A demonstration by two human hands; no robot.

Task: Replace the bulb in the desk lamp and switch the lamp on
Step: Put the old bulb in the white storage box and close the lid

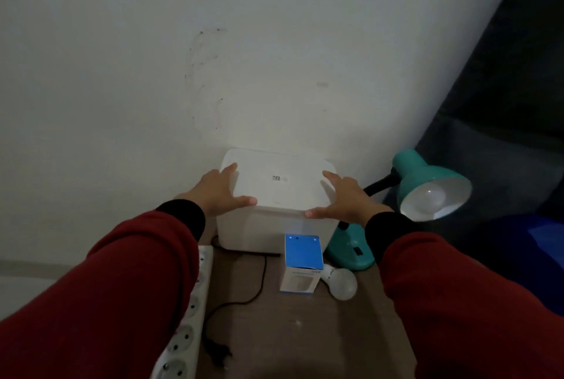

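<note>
A teal desk lamp [421, 174] stands at the right, its shade tilted toward me with a white bulb [430, 197] screwed inside; its teal base [351, 252] carries a black switch. A second white bulb [343, 282] lies loose on the brown table beside a blue and white bulb carton [302, 262]. My left hand [219, 192] and my right hand [343, 200] rest with fingers spread on the two sides of the lid of a white plastic box [274, 195]. The lamp is unlit.
A white power strip [186, 317] runs along the table's left edge. A black cord with its plug [218, 351] lies loose on the brown tabletop [305, 333]. The white box stands against the wall. Dark blue fabric [518, 256] fills the right side.
</note>
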